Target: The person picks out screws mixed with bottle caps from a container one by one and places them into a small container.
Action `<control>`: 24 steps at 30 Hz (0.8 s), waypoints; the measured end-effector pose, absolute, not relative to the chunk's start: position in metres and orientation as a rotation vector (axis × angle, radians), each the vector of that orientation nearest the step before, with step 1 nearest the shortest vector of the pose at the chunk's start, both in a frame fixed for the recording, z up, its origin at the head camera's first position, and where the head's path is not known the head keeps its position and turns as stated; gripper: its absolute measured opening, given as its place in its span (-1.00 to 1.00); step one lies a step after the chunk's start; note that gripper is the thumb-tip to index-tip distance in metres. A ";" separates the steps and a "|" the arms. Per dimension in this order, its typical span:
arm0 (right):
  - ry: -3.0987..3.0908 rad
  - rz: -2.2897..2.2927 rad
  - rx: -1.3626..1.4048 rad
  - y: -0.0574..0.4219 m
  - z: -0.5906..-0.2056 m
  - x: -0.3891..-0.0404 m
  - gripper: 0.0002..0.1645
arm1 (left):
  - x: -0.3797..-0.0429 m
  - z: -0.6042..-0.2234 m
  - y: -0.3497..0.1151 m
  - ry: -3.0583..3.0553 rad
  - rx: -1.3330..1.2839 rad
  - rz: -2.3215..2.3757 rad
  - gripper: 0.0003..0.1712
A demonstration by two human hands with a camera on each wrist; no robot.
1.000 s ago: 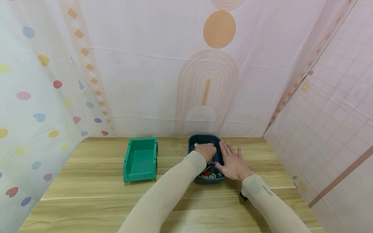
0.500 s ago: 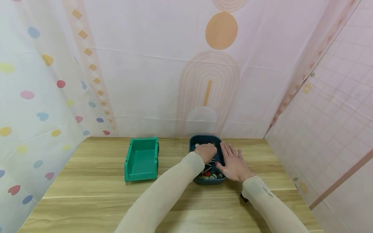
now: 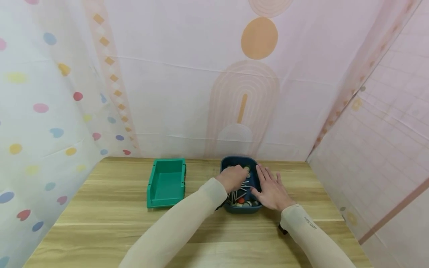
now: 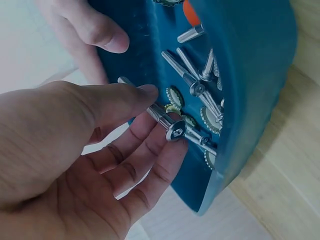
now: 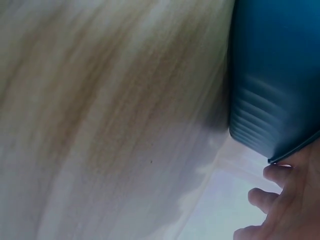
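Note:
A dark blue bin [image 3: 242,210] near the back of the table holds loose metal screws [image 4: 185,75], several bottle caps [image 4: 175,96] and an orange-red round piece [image 3: 241,200]. My left hand [image 3: 233,178] reaches into it from the left. Between thumb and fingertips it pinches a shiny screw [image 4: 162,117] with a socket head, the head pointing away from the thumb. On the bin's right rim lies my right hand [image 3: 273,191], its fingers fairly straight and the thumb over the inside. From below, the right wrist view shows those fingers beside the bin's outer wall.
An open-fronted green bin [image 3: 166,186] stands to the left on the wooden table [image 3: 100,223]. Patterned cloth [image 3: 181,93] hangs behind the table's back edge, with more at both sides.
My left hand has shifted a little left and toward me within the blue bin, uncovering more screws. The right hand stays on the rim. The head view has turned slightly left.

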State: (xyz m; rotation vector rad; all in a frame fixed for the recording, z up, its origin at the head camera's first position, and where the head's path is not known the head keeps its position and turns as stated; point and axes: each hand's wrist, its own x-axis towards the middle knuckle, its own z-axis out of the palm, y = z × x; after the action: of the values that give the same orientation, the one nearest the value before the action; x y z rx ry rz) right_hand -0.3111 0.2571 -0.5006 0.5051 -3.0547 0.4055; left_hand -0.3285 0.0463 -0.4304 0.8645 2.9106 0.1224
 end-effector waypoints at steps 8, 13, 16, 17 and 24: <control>-3.051 0.398 0.518 0.258 -0.500 -0.310 0.14 | -0.315 -0.417 0.028 2.914 0.881 0.153 -0.70; -3.055 0.396 0.520 0.258 -0.498 -0.311 0.14 | -0.306 -0.413 0.012 2.922 0.859 0.252 -0.56; -3.058 0.395 0.525 0.256 -0.495 -0.311 0.14 | -0.302 -0.410 0.001 2.918 0.844 0.341 -0.50; -3.059 0.394 0.528 0.255 -0.495 -0.311 0.14 | -0.301 -0.409 -0.003 2.916 0.841 0.362 -0.49; -3.041 0.401 0.528 0.256 -0.498 -0.307 0.15 | -0.295 -0.409 -0.023 2.935 0.832 0.446 -0.57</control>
State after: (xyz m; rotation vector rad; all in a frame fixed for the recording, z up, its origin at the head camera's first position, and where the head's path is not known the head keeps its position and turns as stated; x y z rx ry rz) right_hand -0.3071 0.2558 -0.4982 0.5282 -3.0414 0.4014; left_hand -0.2955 -0.0235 -0.4088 0.8315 2.9352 0.4460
